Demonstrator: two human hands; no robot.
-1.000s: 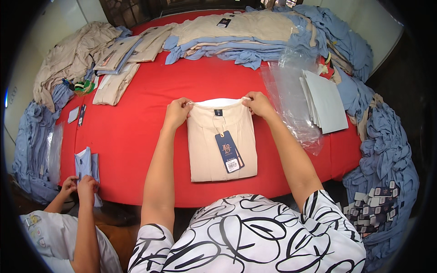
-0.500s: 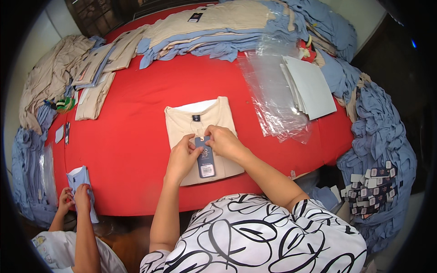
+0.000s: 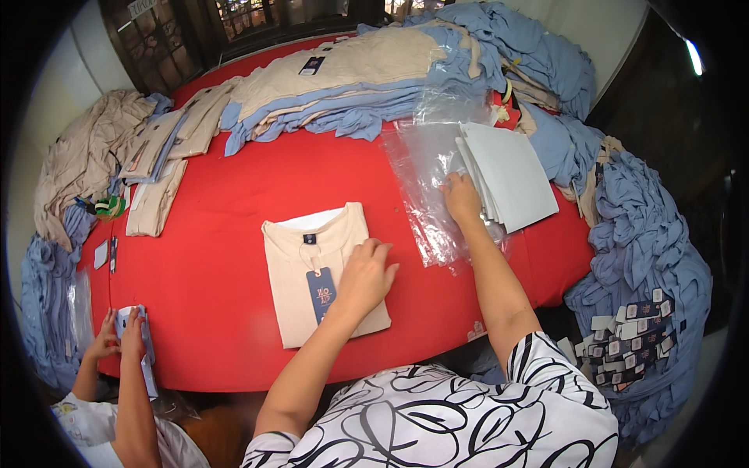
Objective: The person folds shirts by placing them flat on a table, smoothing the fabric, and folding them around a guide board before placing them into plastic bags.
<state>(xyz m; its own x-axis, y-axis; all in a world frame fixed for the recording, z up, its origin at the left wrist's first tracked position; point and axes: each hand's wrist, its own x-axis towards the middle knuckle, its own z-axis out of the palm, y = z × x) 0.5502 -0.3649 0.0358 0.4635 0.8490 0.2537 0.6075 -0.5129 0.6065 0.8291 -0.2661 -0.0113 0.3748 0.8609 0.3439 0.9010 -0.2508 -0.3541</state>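
Note:
A folded beige shirt [image 3: 285, 273] with a white insert at its neckline lies before me on the table. Its dark blue hang tag [image 3: 320, 292] hangs by a string from the neck and rests on the chest. My left hand [image 3: 363, 282] hovers over the shirt's right side, fingers apart and holding nothing; its wrist covers the tag's lower end. Farther right, my right hand [image 3: 463, 201] reaches onto the clear plastic bags [image 3: 425, 187], its fingertips touching them beside a stack of white boards [image 3: 511, 175]. No bag is lifted in it.
Piles of beige and blue shirts [image 3: 343, 86] line the red table's [image 3: 211, 288] far side. Folded beige shirts [image 3: 157, 207] lie at the left. A co-worker's hands [image 3: 125, 335] handle a blue garment lower left. Loose hang tags [image 3: 628, 343] sit on blue clothes [image 3: 647, 226] at the right.
Both hands have let go of the hang tag, which now lies on the shirt. My right hand has moved right to the plastic bags; my left has shifted to the shirt's right side.

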